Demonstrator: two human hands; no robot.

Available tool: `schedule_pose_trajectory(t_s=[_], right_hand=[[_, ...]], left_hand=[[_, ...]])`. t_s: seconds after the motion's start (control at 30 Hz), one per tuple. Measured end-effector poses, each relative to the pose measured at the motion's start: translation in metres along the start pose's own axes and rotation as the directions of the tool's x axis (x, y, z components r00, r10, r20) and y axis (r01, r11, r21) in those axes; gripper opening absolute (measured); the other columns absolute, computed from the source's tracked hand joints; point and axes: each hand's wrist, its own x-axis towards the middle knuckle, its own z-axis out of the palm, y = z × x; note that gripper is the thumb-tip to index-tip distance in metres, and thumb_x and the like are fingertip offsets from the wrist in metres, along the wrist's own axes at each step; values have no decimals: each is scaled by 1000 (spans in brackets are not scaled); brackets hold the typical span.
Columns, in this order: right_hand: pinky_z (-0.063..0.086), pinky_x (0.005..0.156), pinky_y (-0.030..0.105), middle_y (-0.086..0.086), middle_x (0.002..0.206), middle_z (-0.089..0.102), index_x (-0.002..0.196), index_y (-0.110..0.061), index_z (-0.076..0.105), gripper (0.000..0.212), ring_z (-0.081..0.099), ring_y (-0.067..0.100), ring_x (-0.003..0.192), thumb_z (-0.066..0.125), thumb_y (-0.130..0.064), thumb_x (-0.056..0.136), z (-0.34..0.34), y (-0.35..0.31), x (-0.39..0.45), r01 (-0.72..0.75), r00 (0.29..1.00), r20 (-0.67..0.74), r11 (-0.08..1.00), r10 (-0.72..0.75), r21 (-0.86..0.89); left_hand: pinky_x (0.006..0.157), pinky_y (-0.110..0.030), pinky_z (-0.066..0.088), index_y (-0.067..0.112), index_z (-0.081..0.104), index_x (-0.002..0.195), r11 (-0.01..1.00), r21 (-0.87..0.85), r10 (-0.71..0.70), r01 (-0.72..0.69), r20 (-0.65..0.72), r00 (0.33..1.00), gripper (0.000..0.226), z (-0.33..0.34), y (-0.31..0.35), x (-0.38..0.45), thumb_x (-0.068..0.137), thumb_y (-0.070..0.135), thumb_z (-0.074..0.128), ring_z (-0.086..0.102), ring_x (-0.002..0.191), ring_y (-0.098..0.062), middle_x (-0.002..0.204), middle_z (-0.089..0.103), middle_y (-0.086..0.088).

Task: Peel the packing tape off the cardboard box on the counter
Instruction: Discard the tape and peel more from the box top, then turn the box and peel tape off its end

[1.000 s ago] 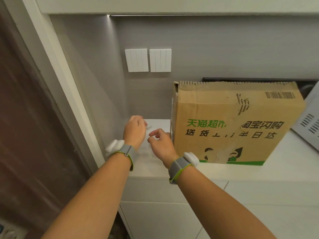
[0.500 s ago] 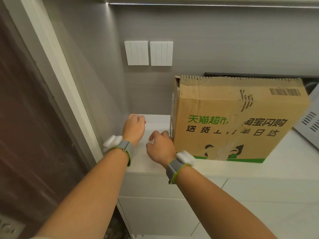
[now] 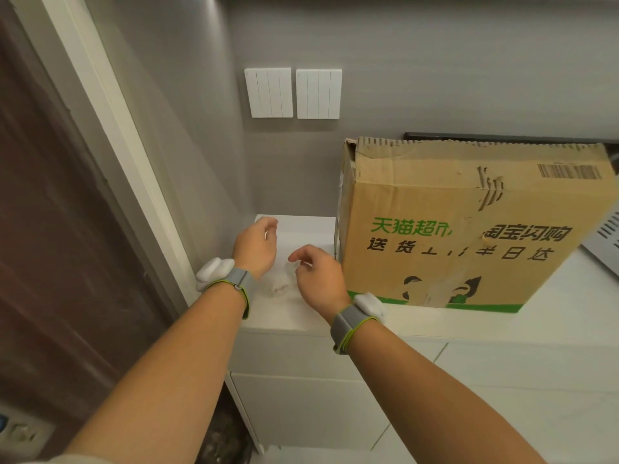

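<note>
Both hands lifted slightly off the counter (image 3: 552, 296) since half a second ago, fingers now curled. Head view: left hand (image 3: 256, 247) loosely curled, whether it pinches anything — cannot tell. Right hand (image 3: 318, 276) pinches a crumpled wad of clear tape (image 3: 279, 283) lying on the counter between the hands. Cardboard box (image 3: 469, 226) stands upright just right of them, torn tape patches on its front.

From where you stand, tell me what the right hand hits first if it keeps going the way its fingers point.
Probably the left hand: the right hand curls its fingers leftward over the counter, with crumpled clear tape between them. Depth is unclear.
</note>
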Motion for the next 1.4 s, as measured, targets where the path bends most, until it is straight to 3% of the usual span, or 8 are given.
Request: schedule_pose_trajectory(t_s=[0.3,0.47,0.63,0.8,0.97,1.1,1.27,1.4], right_hand=[[50,81,30,0,89,74,98,-17,79,24,63,18,83,57,-12,90,1,-10,-12,216,964,212,942,-163,-257],[48,69,40,6,80,71,97,-12,68,13,64,29,76,56,-16,96,-12,-27,-12,356,928,44,847,-369,-395],[48,61,40,8,82,66,91,-6,68,8,61,29,72,61,-9,93,-49,-49,-10,511,775,-123,729,-620,-456],[41,61,40,9,80,58,86,-7,66,7,51,30,72,64,-14,85,-83,-67,-5,481,515,-280,544,-810,-687],[38,95,45,15,125,60,115,-14,64,48,54,36,115,59,-48,82,-122,-79,13,67,713,-369,581,-597,-811],[34,107,53,15,118,65,118,-18,64,68,58,36,116,49,-72,80,-143,-73,15,-109,848,-375,569,-375,-815],[41,89,47,8,99,69,94,-17,71,46,62,34,95,51,-56,78,-143,-70,-6,-115,832,-376,536,-407,-836],[41,79,41,4,87,70,85,-18,72,42,64,32,86,48,-53,85,-148,-67,-26,-33,822,-311,505,-477,-862]], left_hand=[[68,-36,47,11,59,76,999,-39,-3,4,17,1000,32,-1,12,-6,102,29,51,62,71,-25,67,62,-3],[58,-29,44,16,58,95,972,-233,19,7,109,994,24,-6,28,-9,94,2,38,53,57,-15,67,56,-6],[50,-17,49,14,64,87,832,-540,-32,128,184,982,26,-16,62,-7,100,11,42,60,58,-7,77,63,-1],[56,-21,55,18,72,97,720,-664,-17,201,273,962,52,-22,89,-13,108,45,29,71,75,-3,83,76,7],[78,-37,60,18,74,100,666,-702,8,254,346,938,65,-13,121,-30,106,56,21,72,91,-16,92,77,-1],[83,-40,60,12,72,107,690,-680,38,250,378,925,68,-9,126,-34,106,56,20,72,98,-26,107,74,-11],[56,-24,56,18,68,93,762,-635,74,130,284,956,43,-6,139,-30,108,41,35,66,83,-23,92,70,-8],[93,-43,53,29,63,98,851,-522,138,-63,107,985,11,3,139,-17,101,36,55,59,103,-21,111,58,-4]])
